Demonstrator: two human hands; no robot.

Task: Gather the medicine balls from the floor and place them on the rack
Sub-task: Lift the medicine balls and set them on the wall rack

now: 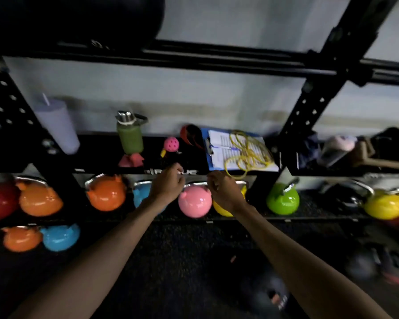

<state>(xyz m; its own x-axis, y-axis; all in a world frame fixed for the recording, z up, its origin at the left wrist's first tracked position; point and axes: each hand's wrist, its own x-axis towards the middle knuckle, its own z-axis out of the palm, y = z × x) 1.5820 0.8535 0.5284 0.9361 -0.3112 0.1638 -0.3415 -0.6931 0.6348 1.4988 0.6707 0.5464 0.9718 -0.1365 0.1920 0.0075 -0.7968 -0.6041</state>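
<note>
A large black medicine ball point(97, 17) sits on the top level of the black rack point(217, 63), at the upper left. My left hand point(168, 184) and my right hand point(221, 188) reach forward side by side in front of the rack's middle shelf, over a pink kettlebell point(195, 202). Both hands have loosely curled fingers and hold nothing. A dark medicine ball point(359, 265) lies on the floor at the lower right, blurred. Another dark ball-like shape point(270, 293) lies on the floor between my forearms.
The middle shelf carries a lilac tumbler point(58, 125), a green bottle point(129, 134), a pink holed ball point(171, 144) and a clipboard point(228, 150) with a yellow cord. Coloured kettlebells line the bottom shelf point(106, 192) and the floor point(60, 237). Bags fill the right shelf point(366, 148).
</note>
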